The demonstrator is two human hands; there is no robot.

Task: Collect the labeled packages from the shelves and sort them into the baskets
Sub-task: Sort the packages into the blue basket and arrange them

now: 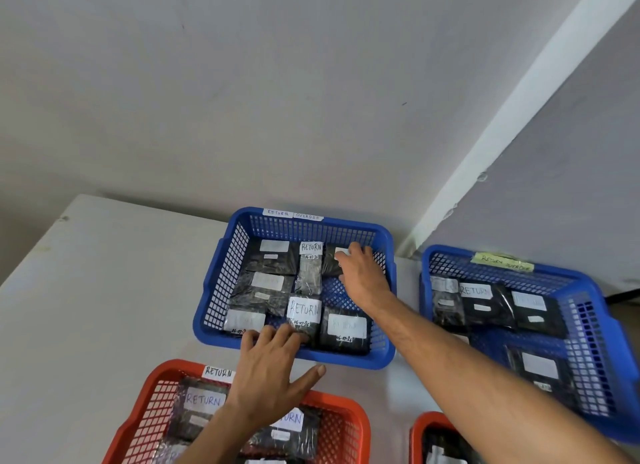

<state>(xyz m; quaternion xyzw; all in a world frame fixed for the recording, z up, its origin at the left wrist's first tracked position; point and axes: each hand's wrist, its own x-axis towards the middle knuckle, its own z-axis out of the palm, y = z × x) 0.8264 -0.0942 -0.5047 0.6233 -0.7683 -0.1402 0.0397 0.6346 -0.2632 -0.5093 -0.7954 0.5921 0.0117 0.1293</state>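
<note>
A blue basket (214, 287) tagged "RETURN OVERDUE" sits mid-table and holds several black packages with white "RETURN" labels. My right hand (362, 274) reaches into its far right corner, fingers curled on a black package (330, 264) there. My left hand (270, 366) lies over the basket's front rim, fingers straight and touching the front package (304, 313), thumb spread outside the rim.
A second blue basket (588, 290) with packages stands at the right. A red basket (152, 394) tagged "RETURN" lies under my left forearm, and another red basket (420, 429) shows at the bottom edge. All rest on a white table (86, 290) against a grey wall.
</note>
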